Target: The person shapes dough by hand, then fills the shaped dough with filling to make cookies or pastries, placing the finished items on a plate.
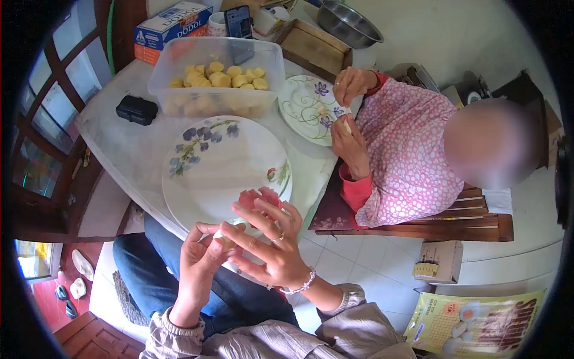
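Close together over the near edge of a large floral plate [215,173] are my two hands. My left hand [200,254] is closed, its thumb and fingers pinching a small pale piece [225,237]. My right hand [272,245] touches the same piece with its fingertips, the other fingers spread and bent. The piece is partly hidden by my fingers. Beyond the large plate, a clear plastic box [215,102] holds several yellow round pieces [220,79].
A person [406,143] at the right holds a small white item over a smaller floral plate [299,110]. A black case [137,110] lies left of the box. Behind stand a phone [238,24], a cardboard tray [311,51], a metal bowl [348,24] and a Dodol box [170,27].
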`<state>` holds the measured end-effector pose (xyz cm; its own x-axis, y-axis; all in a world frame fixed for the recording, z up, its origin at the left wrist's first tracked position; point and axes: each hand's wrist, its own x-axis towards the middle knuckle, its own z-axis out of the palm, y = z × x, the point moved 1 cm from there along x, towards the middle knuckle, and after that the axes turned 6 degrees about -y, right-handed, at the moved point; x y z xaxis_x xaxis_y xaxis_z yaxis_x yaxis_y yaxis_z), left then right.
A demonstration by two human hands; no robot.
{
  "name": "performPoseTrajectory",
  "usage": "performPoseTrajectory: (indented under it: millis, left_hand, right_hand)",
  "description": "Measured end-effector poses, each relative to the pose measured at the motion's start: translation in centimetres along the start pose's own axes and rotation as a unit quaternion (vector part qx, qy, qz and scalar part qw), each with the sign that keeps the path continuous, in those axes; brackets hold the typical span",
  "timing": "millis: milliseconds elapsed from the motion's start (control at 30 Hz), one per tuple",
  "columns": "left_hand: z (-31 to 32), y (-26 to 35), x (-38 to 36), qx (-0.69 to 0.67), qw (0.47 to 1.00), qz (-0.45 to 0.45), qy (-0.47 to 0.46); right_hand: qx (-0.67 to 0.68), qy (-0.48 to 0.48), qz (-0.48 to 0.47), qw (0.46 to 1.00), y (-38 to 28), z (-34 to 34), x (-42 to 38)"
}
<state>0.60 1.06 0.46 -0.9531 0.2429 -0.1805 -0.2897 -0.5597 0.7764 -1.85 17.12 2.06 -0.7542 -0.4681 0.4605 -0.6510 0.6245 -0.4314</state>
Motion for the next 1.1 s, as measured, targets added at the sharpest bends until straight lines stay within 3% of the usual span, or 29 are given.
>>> performPoseTrajectory:
  millis: [167,267,333,433,500,533,567,600,700,767,833,900,967,1100]
  left_hand:
    - [0.6,0.7,-0.2,0.023,1.0,-0.014,-0.003]
    - [1.2,1.6,-0.5,0.05,0.998,-0.038,-0.008]
    - [1.4,2.3,-0.5,0.067,0.996,-0.02,-0.049]
    - [2.2,3.1,-1.0,0.079,0.995,0.006,-0.057]
    - [2.1,3.3,-1.1,0.089,0.996,-0.007,-0.03]
    - [1.9,3.3,-1.0,0.174,0.984,0.033,-0.03]
    - [1.6,3.2,-0.9,0.259,0.963,0.073,-0.029]
    - [1.6,3.1,-0.8,0.356,0.93,0.087,0.001]
    - [1.3,2.9,-0.3,0.523,0.823,0.216,0.04]
    - [1.0,2.8,0.1,0.556,0.801,0.22,0.045]
    - [1.2,2.5,0.4,0.591,0.765,0.253,0.02]
    - [1.2,2.1,0.5,0.598,0.76,0.253,0.017]
    - [1.3,1.9,0.6,0.665,0.711,0.23,-0.012]
    - [1.2,1.7,0.7,0.614,0.751,0.243,0.015]
  right_hand:
    - [0.001,-0.023,0.014,1.0,0.4,0.6,0.1]
    - [0.076,-0.002,0.033,0.997,0.8,0.8,0.4]
    - [0.214,-0.024,0.112,0.97,0.4,0.4,1.0]
    - [0.206,0.014,0.097,0.974,1.2,0.1,1.9]
    - [0.287,-0.006,0.153,0.946,1.3,0.6,1.6]
    - [0.466,0.045,0.212,0.858,1.2,0.8,1.7]
    - [0.623,0.094,0.262,0.731,1.1,1.1,1.7]
    - [0.619,0.066,0.305,0.72,1.7,1.1,1.3]
    - [0.775,0.059,0.304,0.55,1.9,1.2,0.8]
    - [0.785,0.057,0.302,0.538,2.0,1.6,0.2]
    - [0.854,0.049,0.293,0.428,2.3,1.7,-0.1]
    - [0.877,0.023,0.252,0.408,2.3,1.5,0.0]
    - [0.873,0.01,0.275,0.403,1.9,1.4,0.3]
    - [0.862,0.028,0.282,0.42,1.8,1.5,0.4]
